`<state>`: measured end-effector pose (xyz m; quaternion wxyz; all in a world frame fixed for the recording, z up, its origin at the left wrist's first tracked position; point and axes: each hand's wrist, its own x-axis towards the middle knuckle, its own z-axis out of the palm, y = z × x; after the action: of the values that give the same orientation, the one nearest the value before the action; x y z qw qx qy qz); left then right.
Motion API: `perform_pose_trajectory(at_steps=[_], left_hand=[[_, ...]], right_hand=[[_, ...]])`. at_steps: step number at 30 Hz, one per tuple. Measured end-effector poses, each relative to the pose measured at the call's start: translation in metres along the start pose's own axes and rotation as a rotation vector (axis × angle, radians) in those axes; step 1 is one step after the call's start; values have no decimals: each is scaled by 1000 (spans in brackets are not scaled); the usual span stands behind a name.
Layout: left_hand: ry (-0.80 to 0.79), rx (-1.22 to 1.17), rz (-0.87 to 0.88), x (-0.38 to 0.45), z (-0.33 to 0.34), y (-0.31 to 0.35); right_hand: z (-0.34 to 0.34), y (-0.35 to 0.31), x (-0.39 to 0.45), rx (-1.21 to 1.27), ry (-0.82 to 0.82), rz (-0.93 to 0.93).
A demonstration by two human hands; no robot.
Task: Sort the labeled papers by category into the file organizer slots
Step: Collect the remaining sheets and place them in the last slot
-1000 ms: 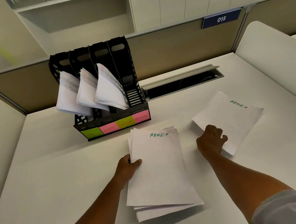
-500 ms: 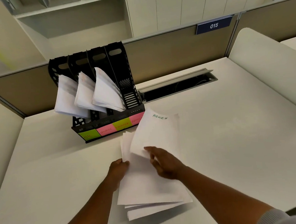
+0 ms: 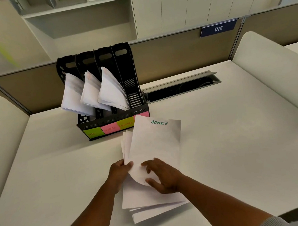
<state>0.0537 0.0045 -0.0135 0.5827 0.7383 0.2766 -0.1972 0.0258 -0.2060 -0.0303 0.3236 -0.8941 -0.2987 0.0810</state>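
A black file organizer (image 3: 139,111) with four slots stands at the back of the desk; its three left slots hold white papers (image 3: 92,92), and the rightmost slot is bare. Coloured sticky labels (image 3: 110,129) line its front. A stack of white papers (image 3: 150,199) lies in front of it. On top is a sheet marked ADMIN (image 3: 155,144), its near end lifted and curled. My left hand (image 3: 119,173) pinches that sheet's near left corner. My right hand (image 3: 162,175) grips its near edge from the right, fingers on top.
An open cable tray (image 3: 181,88) is recessed in the white desk (image 3: 235,142) to the right of the organizer. A tan partition with a blue "015" plate (image 3: 218,28) runs behind. Cream side panels (image 3: 268,65) flank the desk.
My right hand dragged the loose ADMIN sheet from the desk's right side onto the stack. Both hands now hold that sheet's near end.
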Motion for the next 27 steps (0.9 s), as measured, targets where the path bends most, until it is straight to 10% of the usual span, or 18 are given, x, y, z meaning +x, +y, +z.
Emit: perform_pose_trajectory(at_steps=[8, 13, 17, 27], left_hand=[[26, -9, 37, -4, -8, -6], [8, -32, 89, -8, -15, -10], [-34, -45, 134, -10, -22, -9], [128, -120, 292, -20, -21, 29]], right_hand=[[-5, 28, -1, -27, 627, 508], [-22, 31, 6, 449, 708, 909], [-30, 27, 10, 897, 611, 867], [-52, -23, 45, 850, 746, 627]])
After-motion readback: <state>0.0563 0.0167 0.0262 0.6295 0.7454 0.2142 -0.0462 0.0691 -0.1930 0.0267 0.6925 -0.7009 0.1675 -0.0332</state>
